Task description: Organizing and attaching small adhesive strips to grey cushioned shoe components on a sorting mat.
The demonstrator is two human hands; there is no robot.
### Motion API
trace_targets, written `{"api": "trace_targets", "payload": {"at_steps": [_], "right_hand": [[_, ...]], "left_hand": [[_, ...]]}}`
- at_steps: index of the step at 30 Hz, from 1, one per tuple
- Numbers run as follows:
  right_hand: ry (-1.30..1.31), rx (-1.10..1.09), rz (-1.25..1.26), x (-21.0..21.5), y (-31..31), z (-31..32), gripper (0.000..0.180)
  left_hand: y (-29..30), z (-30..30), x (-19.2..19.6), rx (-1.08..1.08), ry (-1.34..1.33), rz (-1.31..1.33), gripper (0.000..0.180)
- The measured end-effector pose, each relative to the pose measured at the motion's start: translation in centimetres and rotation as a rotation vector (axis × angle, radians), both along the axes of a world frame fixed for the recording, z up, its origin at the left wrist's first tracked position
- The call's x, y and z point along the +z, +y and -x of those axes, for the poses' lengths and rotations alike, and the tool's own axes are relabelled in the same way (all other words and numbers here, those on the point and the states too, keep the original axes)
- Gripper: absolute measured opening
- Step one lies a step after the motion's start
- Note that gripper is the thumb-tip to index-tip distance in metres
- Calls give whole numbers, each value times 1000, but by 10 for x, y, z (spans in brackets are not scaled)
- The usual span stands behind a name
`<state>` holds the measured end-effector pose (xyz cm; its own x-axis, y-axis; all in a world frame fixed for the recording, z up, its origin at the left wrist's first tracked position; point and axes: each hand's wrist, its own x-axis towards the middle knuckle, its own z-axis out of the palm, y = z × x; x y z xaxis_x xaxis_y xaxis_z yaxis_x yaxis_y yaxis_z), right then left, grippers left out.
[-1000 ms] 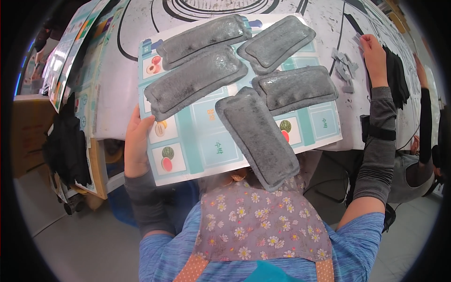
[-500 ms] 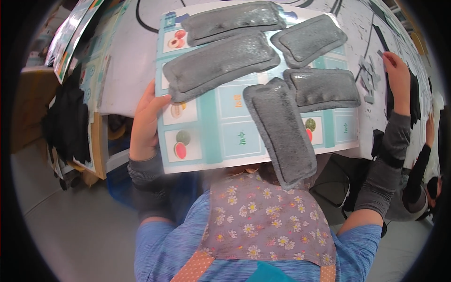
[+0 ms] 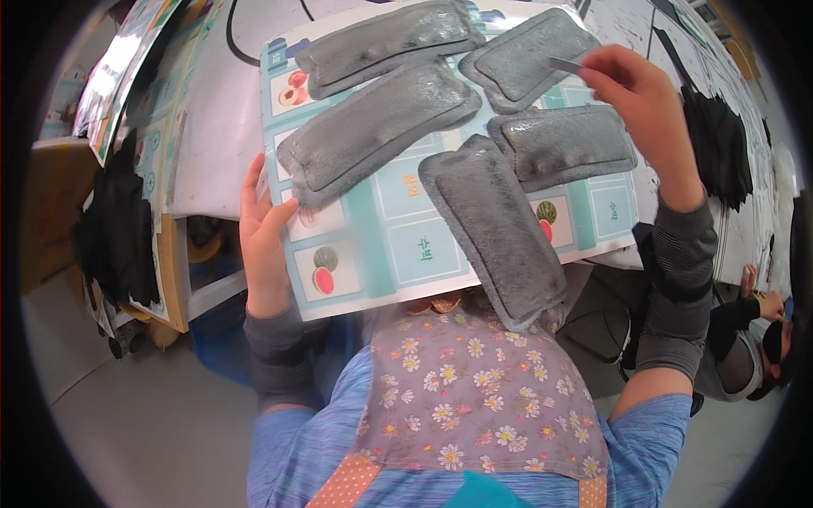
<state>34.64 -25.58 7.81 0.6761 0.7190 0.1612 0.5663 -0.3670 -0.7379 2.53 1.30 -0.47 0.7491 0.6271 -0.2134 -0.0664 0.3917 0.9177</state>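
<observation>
A printed board [image 3: 373,245] with fruit pictures lies tilted in front of me, its near edge against my apron. Several grey fuzzy padded pieces rest on it: long ones at the far left, such as the pad [image 3: 381,127], a smaller pad [image 3: 529,63] at the far right, another pad [image 3: 566,148] below it, and a pad [image 3: 495,233] hanging over the near edge. My left hand [image 3: 267,245] grips the board's left edge, thumb on top, some fingers hidden behind. Pinched in my right hand [image 3: 631,102] is a small thin grey strip [image 3: 566,65], held over the far right pad.
Under the board is a white table [image 3: 216,169] with dark marks. A bundle of black cloth strips [image 3: 718,140] lies to the right. More black material [image 3: 118,220] hangs at the left, beside a wooden-edged shelf [image 3: 174,271]. Another person [image 3: 745,339] is at the right.
My right hand has moved left from the small grey strips on the table to above the far right pad, carrying a strip. The board and pads have shifted slightly left.
</observation>
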Motion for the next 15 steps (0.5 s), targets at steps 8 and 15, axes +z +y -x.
{"api": "trace_targets", "payload": {"at_steps": [8,15], "right_hand": [[-47,116,75,-15,43,10,19],[-74,126,75,-28,63,0,17]], "left_hand": [[-7,-1,0,-2,-32,8,83],[-6,-3,2,16,-35,17,81]]}}
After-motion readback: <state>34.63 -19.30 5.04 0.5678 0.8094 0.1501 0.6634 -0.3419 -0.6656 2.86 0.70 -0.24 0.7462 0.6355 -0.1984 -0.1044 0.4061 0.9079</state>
